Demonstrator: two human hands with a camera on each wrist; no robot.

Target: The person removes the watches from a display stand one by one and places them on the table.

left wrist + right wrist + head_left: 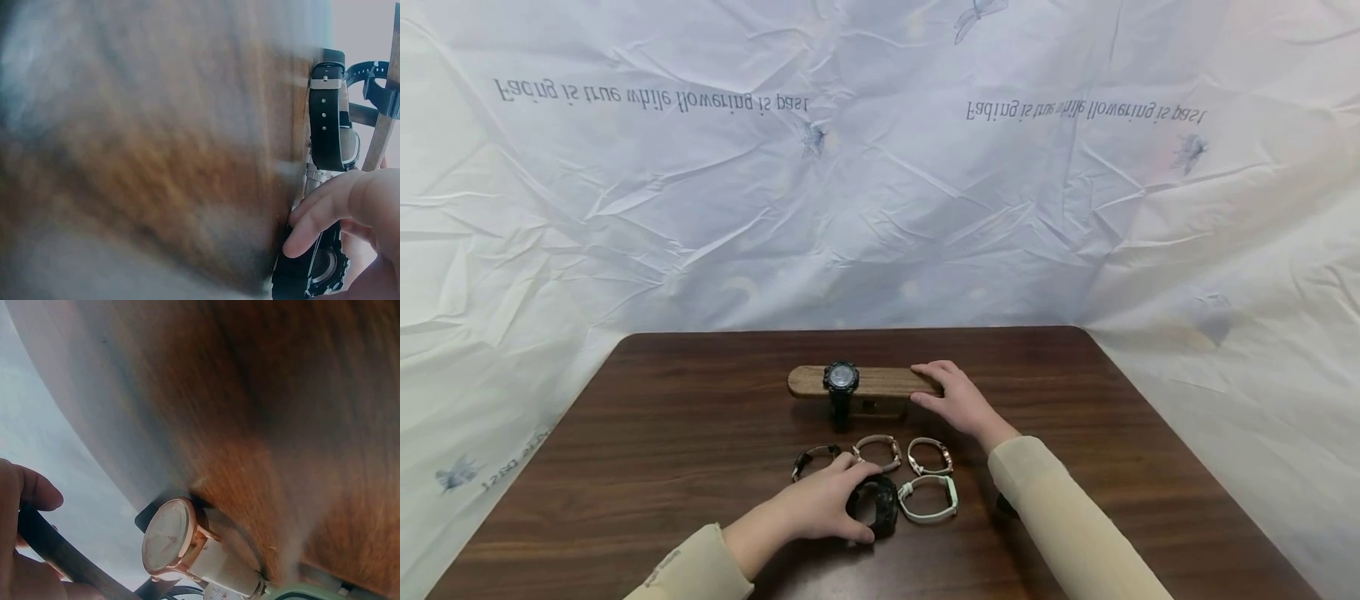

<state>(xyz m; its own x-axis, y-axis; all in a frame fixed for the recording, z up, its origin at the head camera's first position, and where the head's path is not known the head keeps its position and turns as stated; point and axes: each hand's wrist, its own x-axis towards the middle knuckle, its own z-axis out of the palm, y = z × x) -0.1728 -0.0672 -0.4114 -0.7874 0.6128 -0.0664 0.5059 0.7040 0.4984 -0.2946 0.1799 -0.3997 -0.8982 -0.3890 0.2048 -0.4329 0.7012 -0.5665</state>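
Observation:
A black chunky watch [880, 507] lies on the dark wooden table [662, 417] near the front. My left hand [859, 502] grips it, thumb on the near side and fingers [322, 212] curled over the far side. Behind it stands a wooden watch stand [872, 382] with another black watch [841, 377] wrapped round its bar. My right hand [927, 385] holds the bar's right end; in the right wrist view a finger [28, 490] curls over the bar [59, 553].
Several more watches lie between my hands: a dark-strapped one [814, 459], a beige one [877, 451], a rose-gold one [930, 456] and a mint-green one [930, 498]. A crumpled white printed sheet [880, 183] covers the wall behind and both sides.

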